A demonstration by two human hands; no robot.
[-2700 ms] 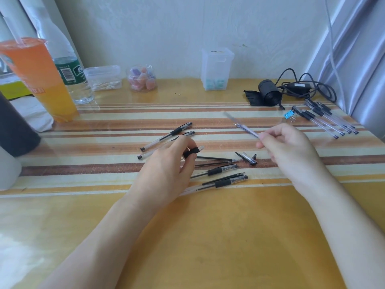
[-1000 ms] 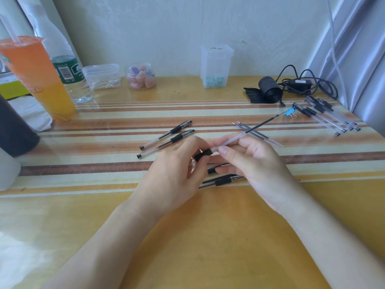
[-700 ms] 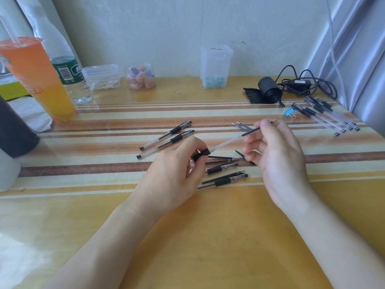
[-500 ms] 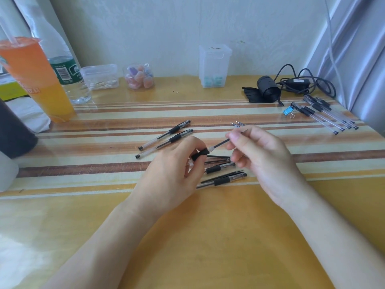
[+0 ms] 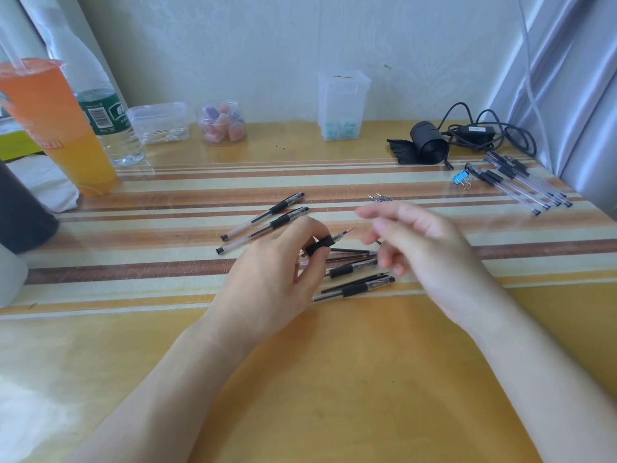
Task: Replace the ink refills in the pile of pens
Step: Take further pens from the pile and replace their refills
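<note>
At the 10 o'clock corner of the striped table [image 5: 334,396] stands a tall orange drink cup [image 5: 50,128] with a straw, and a water bottle [image 5: 110,128] stands just behind it. Along the wall toward 12 o'clock sit a clear box of cotton swabs [image 5: 158,123], a small jar of coloured pieces [image 5: 222,123] and a tall clear container [image 5: 342,105].

A pair of pens [image 5: 263,223] lies side by side at 11 o'clock of the left hand [image 5: 267,282], both slanting toward 2 o'clock. That hand is knuckles-up near the table's middle, with thumb and fingers curled round a gel pen [image 5: 325,242] at its black grip. The pen's metal tip pokes out toward 2 o'clock. Under this hand and at its 3 o'clock lies the pile of pens [image 5: 357,279], barrels and thin black refills roughly parallel, partly hidden by both hands.

The right hand [image 5: 424,252] hovers at 3 o'clock of the held pen, clear of its tip and blurred by motion. Its fingers are loosely bent and spread, and nothing shows in them. At 12 o'clock of its fingertips, the points of some spare refills [image 5: 379,197] show.

Toward the table's 2 o'clock corner are a black roll [image 5: 429,142], a coiled cable with adapter [image 5: 480,133], a blue binder clip [image 5: 460,180] and a row of clear-barrelled pens [image 5: 521,187] near the edge
</note>
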